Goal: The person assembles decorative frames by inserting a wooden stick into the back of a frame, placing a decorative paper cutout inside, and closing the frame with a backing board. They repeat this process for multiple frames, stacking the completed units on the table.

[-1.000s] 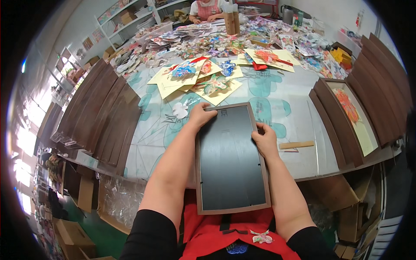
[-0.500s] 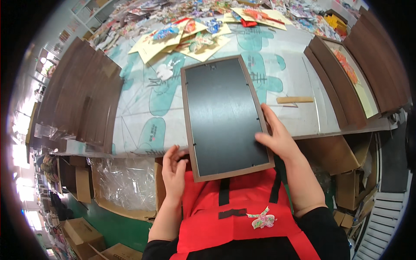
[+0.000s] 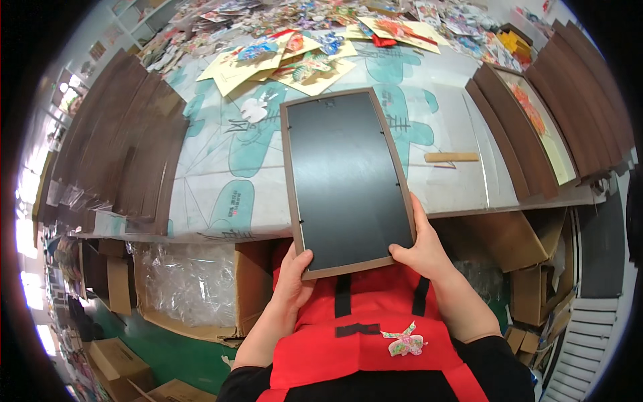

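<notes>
A brown picture frame point(image 3: 348, 181) with a dark backing board faces me back side up, its far end over the table and its near end at my red apron point(image 3: 355, 355). My left hand point(image 3: 293, 276) grips its near left corner, thumb on the rim and fingers hidden beneath. At the near right corner my right hand point(image 3: 420, 238) holds it, thumb pressed on the edge and fingers wrapped round the side. Small dark tabs run along the frame's inner edges. What lies on its underside is hidden.
Stacked brown frames point(image 3: 114, 141) stand at left, more frames point(image 3: 579, 107) at right, one showing an orange picture. Cream cards with colourful cut-outs point(image 3: 311, 70) lie at the back. A thin wooden strip point(image 3: 452, 157) is on the table's right. Below, a carton point(image 3: 187, 285) holds clear plastic.
My left hand has closed on the frame's near left corner. My right hand has slid down to the near right corner. The frame has turned slightly more upright.
</notes>
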A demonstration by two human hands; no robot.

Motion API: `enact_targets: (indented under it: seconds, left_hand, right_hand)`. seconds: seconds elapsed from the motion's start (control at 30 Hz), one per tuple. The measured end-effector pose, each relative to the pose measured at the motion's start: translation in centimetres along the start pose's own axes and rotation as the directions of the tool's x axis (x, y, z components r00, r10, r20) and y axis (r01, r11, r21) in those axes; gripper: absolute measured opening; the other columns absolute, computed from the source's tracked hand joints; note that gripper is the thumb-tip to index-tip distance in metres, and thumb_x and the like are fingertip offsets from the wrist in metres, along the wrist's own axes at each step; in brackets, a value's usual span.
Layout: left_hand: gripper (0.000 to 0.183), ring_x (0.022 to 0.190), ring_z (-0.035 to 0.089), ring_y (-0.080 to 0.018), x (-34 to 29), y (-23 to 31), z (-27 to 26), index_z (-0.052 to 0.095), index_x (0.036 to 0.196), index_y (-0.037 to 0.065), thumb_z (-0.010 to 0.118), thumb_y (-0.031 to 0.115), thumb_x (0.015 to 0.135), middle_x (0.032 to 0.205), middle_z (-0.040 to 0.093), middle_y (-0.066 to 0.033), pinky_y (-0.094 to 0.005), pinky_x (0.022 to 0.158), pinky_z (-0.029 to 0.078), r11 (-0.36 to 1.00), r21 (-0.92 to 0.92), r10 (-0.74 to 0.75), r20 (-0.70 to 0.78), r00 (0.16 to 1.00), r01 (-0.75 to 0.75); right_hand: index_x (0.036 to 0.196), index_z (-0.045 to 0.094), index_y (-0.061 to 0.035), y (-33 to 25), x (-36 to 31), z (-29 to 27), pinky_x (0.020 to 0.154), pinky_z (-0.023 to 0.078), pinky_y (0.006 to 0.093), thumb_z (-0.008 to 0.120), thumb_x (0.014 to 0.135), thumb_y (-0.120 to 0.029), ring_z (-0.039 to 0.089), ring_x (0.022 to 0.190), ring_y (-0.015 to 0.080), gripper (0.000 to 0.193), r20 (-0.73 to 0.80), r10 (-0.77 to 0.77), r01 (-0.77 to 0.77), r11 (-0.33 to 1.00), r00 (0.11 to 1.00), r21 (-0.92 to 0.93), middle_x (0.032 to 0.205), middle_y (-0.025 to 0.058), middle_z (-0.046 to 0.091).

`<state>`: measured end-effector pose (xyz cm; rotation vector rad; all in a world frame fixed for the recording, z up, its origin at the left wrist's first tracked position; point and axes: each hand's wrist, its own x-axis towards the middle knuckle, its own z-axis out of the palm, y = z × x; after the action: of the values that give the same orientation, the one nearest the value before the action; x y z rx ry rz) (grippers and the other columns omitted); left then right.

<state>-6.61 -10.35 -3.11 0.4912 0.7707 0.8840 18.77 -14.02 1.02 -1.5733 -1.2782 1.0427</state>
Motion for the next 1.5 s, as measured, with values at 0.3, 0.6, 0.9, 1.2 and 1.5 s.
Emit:
enact_targets:
  seconds: [0.3, 0.6, 0.9, 1.2, 1.5]
  left_hand:
    - [0.085, 0.128, 0.038, -0.0229, -3.4, 4.8, 4.5, 0.017, 0.143, 0.001, 0.067, 0.031, 0.082, 0.14, 0.036, -0.0118, -0.0383, 0.105, 0.032, 0.987, 0.148, 0.007, 0.317, 0.949, -0.057]
    - [0.047, 0.135, 0.03, -0.0273, -1.1, 5.3, 7.6, 0.037, 0.136, 0.001, 0.051, 0.012, 0.092, 0.147, 0.029, -0.0127, -0.041, 0.104, 0.036, 0.827, 0.372, 0.177, 0.539, 0.824, -0.421]
    - [0.059, 0.132, 0.034, -0.0273, 4.0, 2.2, 6.8, 0.018, 0.144, 0.003, 0.047, 0.023, 0.097, 0.148, 0.024, -0.0154, -0.0406, 0.103, 0.037, 0.958, 0.246, 0.096, 0.203, 0.974, -0.146]
    - [0.05, 0.107, 0.053, -0.0182, 5.8, 4.1, 10.0, 0.04, 0.125, 0.0, 0.06, 0.028, 0.089, 0.115, 0.054, -0.0095, -0.0332, 0.09, 0.045, 0.904, 0.044, 0.418, 0.119, 0.901, -0.425]
    - [0.069, 0.113, 0.044, -0.017, 1.0, 9.4, 13.9, 0.024, 0.136, 0.003, 0.068, 0.018, 0.084, 0.126, 0.043, -0.0085, -0.0322, 0.094, 0.038, 0.53, 0.277, 0.624, 0.512, 0.59, -0.802]
  right_hand:
    - [0.13, 0.044, -0.0036, -6.4, -2.8, 1.0, 0.1, 0.036, 0.051, 0.083, 0.059, -0.024, 0.043, 0.124, 0.0398, 0.084, 0.349, -0.537, 0.613, 0.459, 0.768, -0.644, 0.134, 0.0195, 0.045]
    - [0.113, 0.053, 0.0041, -2.2, -0.7, -2.1, 0.077, 0.049, 0.0307, 0.075, 0.062, -0.006, 0.064, 0.087, 0.0224, 0.056, -0.515, -0.163, 0.319, 0.919, 0.841, 0.23, 0.099, 0.0098, 0.063]
    - [0.13, 0.04, 0.0024, 2.9, -2.2, -7.2, 0.102, 0.041, 0.0433, 0.061, 0.062, -0.013, 0.05, 0.116, 0.0337, 0.073, -0.349, 0.134, 0.307, 0.258, 0.928, 0.916, 0.124, 0.0162, 0.052]
    - [0.131, 0.042, -0.0039, 5.3, -2.3, -4.1, 0.1, 0.042, 0.0451, 0.076, 0.061, -0.028, 0.052, 0.115, 0.0326, 0.082, -0.136, -0.025, 0.138, 0.195, 0.99, 0.971, 0.127, 0.0137, 0.052]
    - [0.126, 0.049, -0.0044, 4.8, 2.6, 0.2, 0.103, 0.038, 0.0501, 0.071, 0.063, -0.014, 0.051, 0.117, 0.0332, 0.068, -0.07, -0.075, 0.064, -0.075, 0.995, 0.995, 0.124, 0.0119, 0.057]
